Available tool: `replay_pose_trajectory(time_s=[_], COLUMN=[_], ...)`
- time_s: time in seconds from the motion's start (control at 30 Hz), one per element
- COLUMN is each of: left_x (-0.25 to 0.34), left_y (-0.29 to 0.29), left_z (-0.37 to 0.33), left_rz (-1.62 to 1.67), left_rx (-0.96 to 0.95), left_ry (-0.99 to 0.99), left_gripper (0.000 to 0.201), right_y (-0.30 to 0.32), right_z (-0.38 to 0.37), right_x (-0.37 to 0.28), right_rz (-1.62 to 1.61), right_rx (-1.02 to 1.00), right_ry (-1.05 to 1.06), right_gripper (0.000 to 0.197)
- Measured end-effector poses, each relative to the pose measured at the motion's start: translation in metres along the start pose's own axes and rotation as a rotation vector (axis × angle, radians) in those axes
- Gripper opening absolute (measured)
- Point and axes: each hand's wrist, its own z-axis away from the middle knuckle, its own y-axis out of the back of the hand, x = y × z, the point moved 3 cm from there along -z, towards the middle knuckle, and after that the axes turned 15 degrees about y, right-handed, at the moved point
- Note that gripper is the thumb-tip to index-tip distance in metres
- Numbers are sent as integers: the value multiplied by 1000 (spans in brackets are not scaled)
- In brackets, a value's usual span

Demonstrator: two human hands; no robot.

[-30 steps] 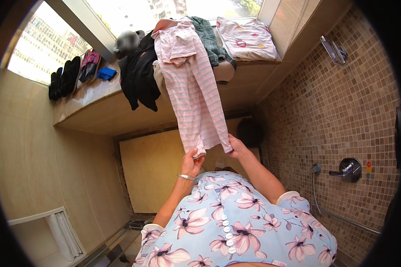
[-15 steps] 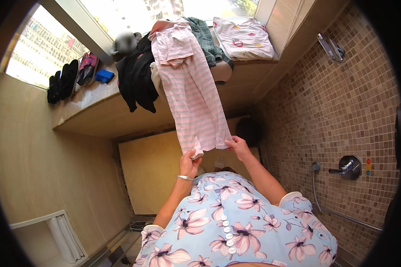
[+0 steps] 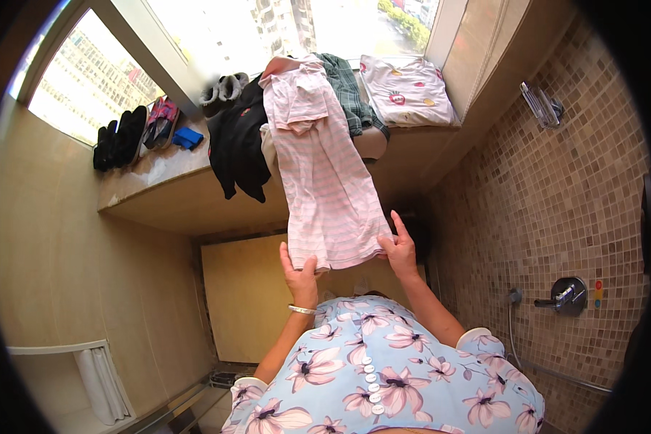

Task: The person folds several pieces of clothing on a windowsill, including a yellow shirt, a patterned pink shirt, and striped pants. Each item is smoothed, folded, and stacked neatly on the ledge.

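Note:
A pink-and-white striped shirt (image 3: 333, 188) stretches from the window ledge toward me, its upper part lying over other clothes with a short sleeve folded on top. My left hand (image 3: 301, 278) holds the near left corner of its hem, thumb over the cloth and fingers extended along the edge. At the near right corner, my right hand (image 3: 401, 249) has its thumb on the fabric and its index finger pointing up. The hem hangs in the air between both hands. Under and beside the shirt are a black garment (image 3: 237, 145) and a dark green plaid garment (image 3: 346, 94).
A folded white printed garment (image 3: 405, 90) rests at the ledge's right end. Several shoes (image 3: 130, 137) and a blue folded item (image 3: 187, 138) line the left part of the ledge (image 3: 141, 181). A shower valve (image 3: 568, 296) and a wire soap rack (image 3: 541, 105) stick out from the mosaic wall.
My hands have spread a little apart, with fingers straightened from a pinch, and the hem is drawn wider. The view has tilted up slightly, so the ledge sits lower in the picture.

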Motion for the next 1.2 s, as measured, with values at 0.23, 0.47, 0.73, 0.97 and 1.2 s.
replay_pose_trajectory(time_s=[0.23, 0.47, 0.73, 0.97, 1.2], left_x=[4, 65, 127, 191, 242], left_y=[4, -44, -56, -71, -103], left_z=[-10, 29, 41, -25, -157], left_rz=[-376, -638, -1357, -1042, -632], left_rx=[-12, -257, -66, -421, -360], left_ry=[-196, -235, -709, -627, -381], left_gripper=[67, 39, 26, 19, 13], right_y=[33, 23, 14, -33, -95], right_z=[-24, -38, -62, -117, -234], right_x=[-2, -61, -112, -163, -141], right_rz=[-242, 191, 642, 657, 195], right_rx=[-179, -514, -730, -798, -634], right_ry=[-48, 175, 485, 748, 520], right_gripper=[28, 45, 33, 25, 18])
